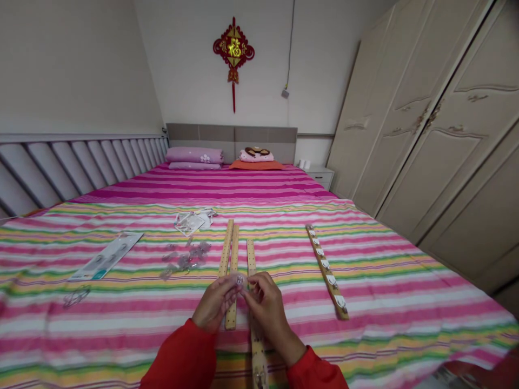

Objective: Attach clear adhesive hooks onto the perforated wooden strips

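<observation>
My left hand [214, 303] and my right hand [264, 302] meet over the bed, their fingertips pinching a small clear piece with a shiny round centre [239, 280], perhaps an adhesive hook. Beneath and beyond them lie two pale wooden strips with holes [231, 322]. A third wooden strip [250, 251] passes under my right hand toward me, with a shiny fitting [259, 376] on its near end. To the left is a loose heap of clear pieces with metal parts [188, 257]. Off to the right, a darker wooden strip [321, 260] carries a row of white-backed fittings.
A striped sheet [389, 302] covers the bed. Left of the strips lie small cards [195, 221], a long flat package [107, 256] and thin wire-like loops [77, 295]. A slatted rail [87, 162] borders the left side; wardrobes [438, 140] stand at right.
</observation>
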A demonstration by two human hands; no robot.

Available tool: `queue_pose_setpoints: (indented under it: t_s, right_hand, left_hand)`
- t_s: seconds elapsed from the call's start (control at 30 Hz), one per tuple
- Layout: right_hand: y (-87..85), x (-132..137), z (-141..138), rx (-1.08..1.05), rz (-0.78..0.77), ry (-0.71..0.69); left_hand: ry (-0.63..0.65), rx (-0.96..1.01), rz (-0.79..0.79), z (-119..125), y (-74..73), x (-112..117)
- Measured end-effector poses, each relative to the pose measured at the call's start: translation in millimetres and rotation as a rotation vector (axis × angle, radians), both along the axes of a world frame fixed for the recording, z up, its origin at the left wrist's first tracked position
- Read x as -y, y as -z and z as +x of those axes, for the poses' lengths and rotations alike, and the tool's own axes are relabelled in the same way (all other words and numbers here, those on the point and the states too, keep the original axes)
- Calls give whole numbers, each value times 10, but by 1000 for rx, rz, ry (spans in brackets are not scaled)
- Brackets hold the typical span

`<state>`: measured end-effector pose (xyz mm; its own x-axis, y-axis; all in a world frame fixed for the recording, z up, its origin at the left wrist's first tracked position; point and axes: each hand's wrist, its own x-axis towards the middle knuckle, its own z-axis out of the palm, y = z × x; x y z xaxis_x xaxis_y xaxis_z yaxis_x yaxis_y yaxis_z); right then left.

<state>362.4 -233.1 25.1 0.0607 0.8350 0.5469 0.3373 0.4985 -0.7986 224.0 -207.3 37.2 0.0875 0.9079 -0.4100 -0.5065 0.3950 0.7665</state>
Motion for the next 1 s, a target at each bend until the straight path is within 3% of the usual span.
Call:
queue_pose_setpoints:
  t_s: [0.2,0.5,0.8,1.0]
  right_hand:
    - [54,0,38,33,41,35]
    - [32,11,52,-117,-16,28]
    - [139,-88,50,-553,-351,-71]
    - [152,-108,88,-718,-484,-135]
  left_hand:
    - [38,54,-74,36,-26,49]
    - [52,-20,55,131,-95,150]
    - [88,-306,325,155,38,111]
    - [132,-400,365,125,-9,107]
